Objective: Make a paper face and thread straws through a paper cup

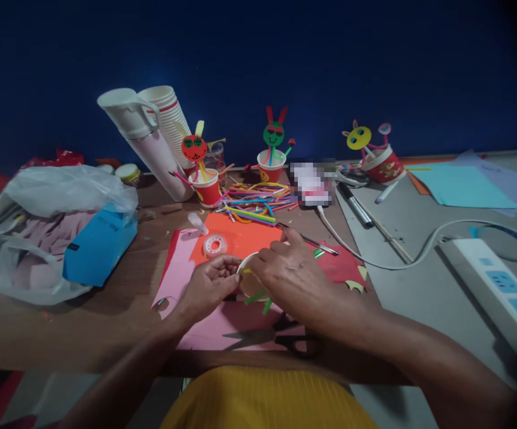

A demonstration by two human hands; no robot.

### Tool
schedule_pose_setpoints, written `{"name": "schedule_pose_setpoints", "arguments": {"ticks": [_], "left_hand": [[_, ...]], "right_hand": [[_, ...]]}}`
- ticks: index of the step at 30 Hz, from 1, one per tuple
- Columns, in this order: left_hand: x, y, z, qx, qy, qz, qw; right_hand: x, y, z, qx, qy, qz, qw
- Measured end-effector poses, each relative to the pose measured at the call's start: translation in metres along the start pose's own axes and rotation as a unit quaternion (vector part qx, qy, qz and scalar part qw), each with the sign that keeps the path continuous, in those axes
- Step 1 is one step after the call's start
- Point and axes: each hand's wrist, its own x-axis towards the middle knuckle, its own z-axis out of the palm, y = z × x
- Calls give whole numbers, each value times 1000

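A paper cup with a pale inside is tilted toward me, low over the coloured paper. My left hand pinches the left side of its rim with thumb and fingers. Over the right side of the mouth bends my right hand, closed, its fingertips reaching to the opening; whatever they grip is hidden. Green straw pieces stick out at the near rim, and a small yellow bit shows inside. Dark scissors lie just below on a pink sheet. A tape roll rests on orange paper beyond my left hand.
Several straws lie behind. Three cups with straw figures, red-faced, green-faced and yellow-faced, stand further back. A flask leans left, near a plastic bag. A white cable and power strip are right.
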Motion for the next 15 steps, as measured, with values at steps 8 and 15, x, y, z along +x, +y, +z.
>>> {"name": "schedule_pose_setpoints", "arguments": {"ticks": [8, 15], "left_hand": [[-4, 8, 3, -4, 10, -30, 999], [-7, 6, 6, -18, 26, -47, 998]], "right_hand": [[-2, 6, -15, -70, 63, 2, 996], [-2, 5, -14, -97, 96, 19, 990]]}}
